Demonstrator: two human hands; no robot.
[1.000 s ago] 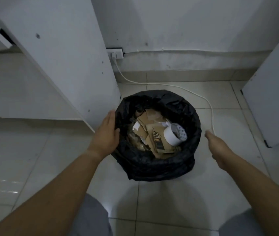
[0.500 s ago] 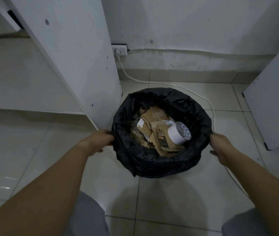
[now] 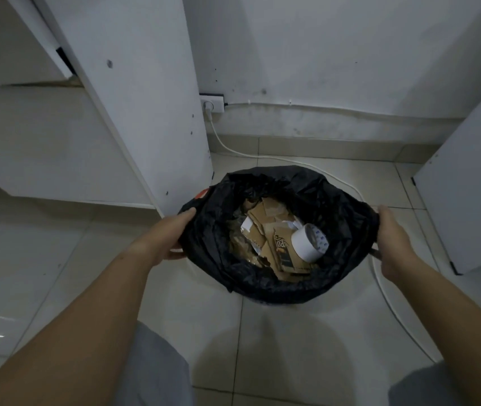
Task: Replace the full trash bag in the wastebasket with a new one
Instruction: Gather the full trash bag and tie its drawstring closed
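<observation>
A black trash bag [image 3: 330, 200] lines a wastebasket standing on the tiled floor. A small red patch of the basket [image 3: 202, 194] shows at the bag's upper left. Inside lie brown cardboard scraps [image 3: 265, 227] and a white roll of tape [image 3: 309, 241]. My left hand [image 3: 171, 232] grips the bag's left edge, and my right hand [image 3: 391, 235] grips its right edge. The bag's rim is pulled wide between both hands. The rest of the basket is hidden under the plastic.
A white cabinet panel [image 3: 145, 112] stands close on the left of the basket, another white panel [image 3: 473, 186] on the right. A white cable [image 3: 385, 300] runs from a wall socket [image 3: 212, 104] behind the basket and down its right side. My knees show at the bottom.
Both hands have closed on the bag's edges and pulled them outward and up. The bag's rim now stands looser, and a red part of the basket shows.
</observation>
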